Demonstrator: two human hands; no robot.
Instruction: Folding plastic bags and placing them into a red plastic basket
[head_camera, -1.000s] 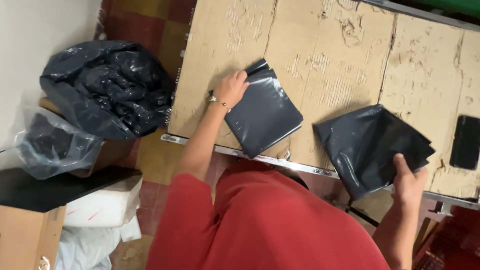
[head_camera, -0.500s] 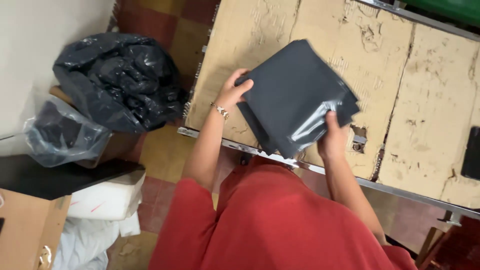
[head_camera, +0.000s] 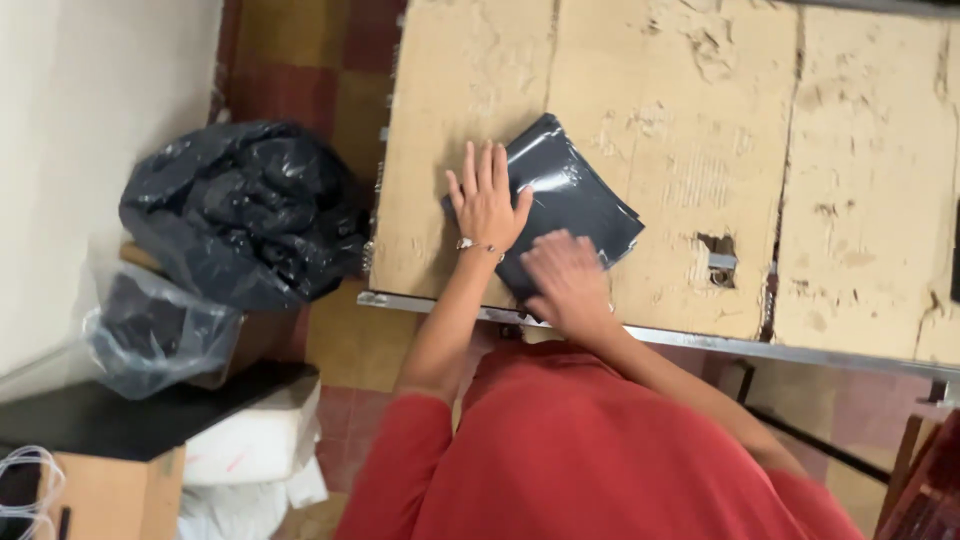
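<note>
Cardboard-covered bench (head_camera: 470, 80) fills your view, worn and patched, with a metal front edge. Your left hand (head_camera: 487, 200) lies flat, fingers spread, on the near-left corner of a stack of dark grey plastic mailer bags (head_camera: 575, 190) sitting near the bench's front edge. Your right hand (head_camera: 566, 280) presses down on the stack's near edge, fingers together, a little blurred. These bags look light, thin and glossy, so likely slippery and floppy; a flat palm or a pinch at the edge should hold best. Off to the left, a black rubbish bag (head_camera: 245, 205) sits on the floor.
</note>
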